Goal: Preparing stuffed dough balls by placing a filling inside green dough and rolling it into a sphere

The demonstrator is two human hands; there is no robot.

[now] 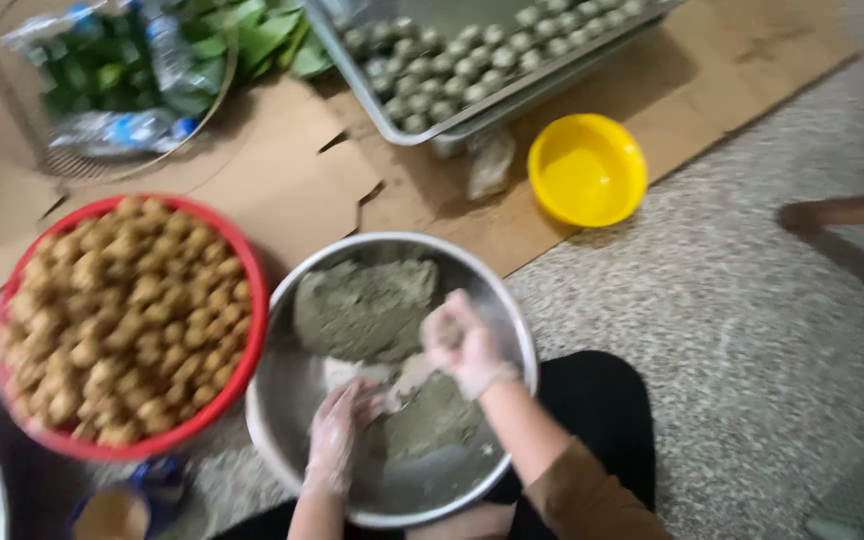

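A large round stainless-steel bowl [282, 420] is seen from above, set on a speckled grey floor [752, 340] in front of a seated person's dark-clothed knees. Inside it lies a mass of grey-green dough [362, 305], dull, coarse and crumbly-looking, heaped against the far wall, with more of it spread toward the near side. The picture is motion-blurred, so fine texture cannot be made out.

2 hands in thin clear gloves are held inside the bowl. The left hand [340, 430] is laid on the dough at the near side, fingers curled down into it; whether a piece is gripped cannot be told. The right hand [464, 345] is raised just above the dough, fingers closed around a small lump of the same dough.

To the left, touching the bowl's rim, 1 round red plastic basin [252, 330] is heaped with tan filling balls [127, 315], too many to count. Further off, on flattened brown cardboard [282, 180], 1 metal tray [392, 125] carries rows of small grey-green balls [472, 60], 1 empty yellow plastic bowl [586, 170] sits beside it, and 1 wire basket [72, 160] holds green leaves [252, 35] and about 3 plastic bottles [122, 130].
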